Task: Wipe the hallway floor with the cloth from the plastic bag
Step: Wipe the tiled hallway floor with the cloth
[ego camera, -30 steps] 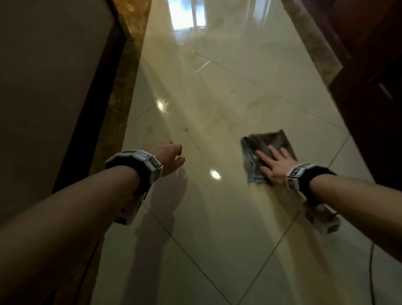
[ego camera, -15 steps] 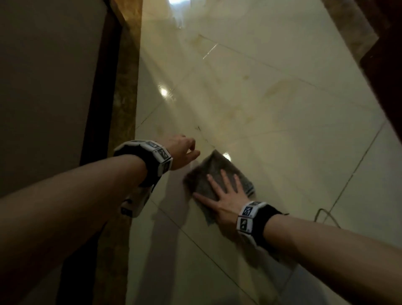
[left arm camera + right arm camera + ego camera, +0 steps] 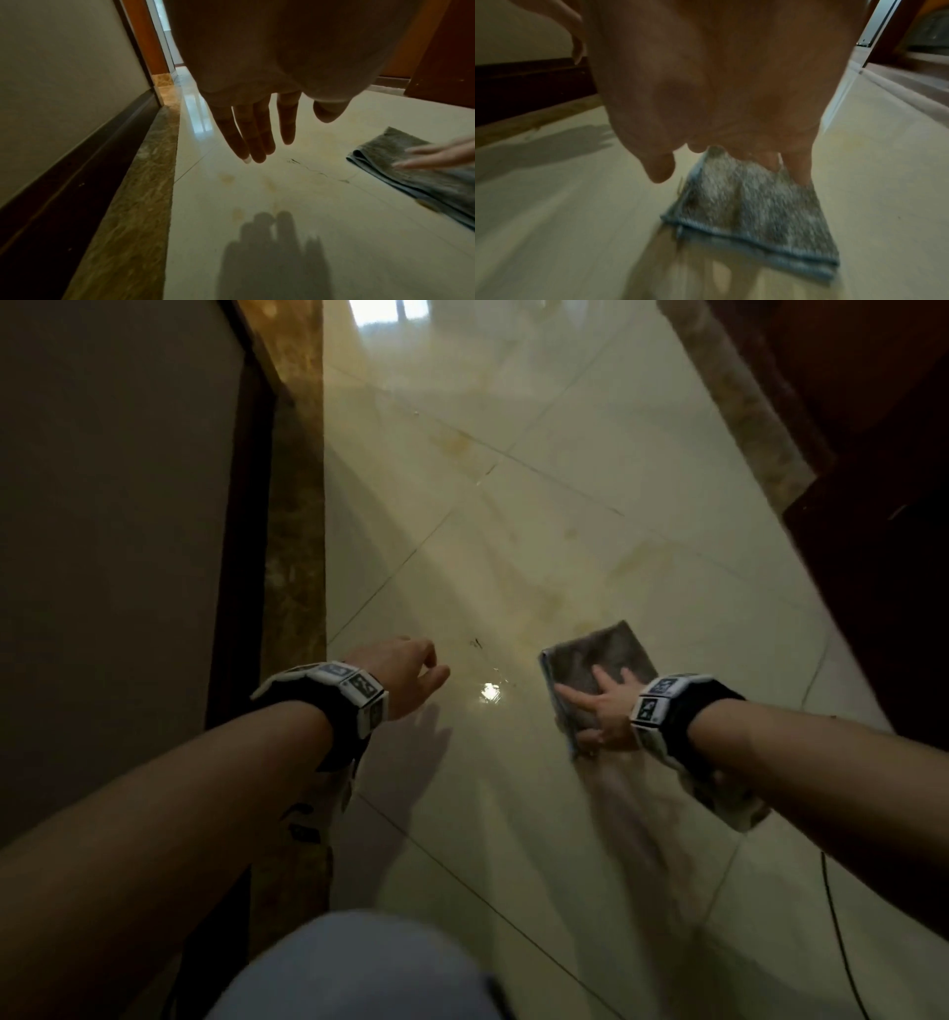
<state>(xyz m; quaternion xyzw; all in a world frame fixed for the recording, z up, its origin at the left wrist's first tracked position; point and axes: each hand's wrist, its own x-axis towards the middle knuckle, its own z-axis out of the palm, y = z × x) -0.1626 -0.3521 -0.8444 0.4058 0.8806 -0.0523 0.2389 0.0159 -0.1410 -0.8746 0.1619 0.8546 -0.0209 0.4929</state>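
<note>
A folded grey cloth (image 3: 598,662) (image 3: 421,180) (image 3: 752,213) lies flat on the glossy cream floor tiles (image 3: 513,814). My right hand (image 3: 601,706) presses down on it with straight, spread fingers (image 3: 434,157); in the right wrist view the picture is blurred by motion. To the left of the cloth my left hand (image 3: 411,667) (image 3: 259,130) hovers above the floor with relaxed, nearly straight fingers and holds nothing. Its shadow falls on the tiles below. Yellowish stains (image 3: 616,567) (image 3: 227,178) mark the tiles ahead of both hands.
A wall with a dark skirting (image 3: 236,557) and a brown marble border strip (image 3: 298,531) runs along the left. Dark wooden panelling (image 3: 873,480) lines the right. A thin black cable (image 3: 842,942) lies at lower right. My knee (image 3: 359,968) shows at the bottom.
My right hand has swept the cloth back to the right, away from the left hand, after bringing it close beside it half a second ago. The left hand has stayed hovering.
</note>
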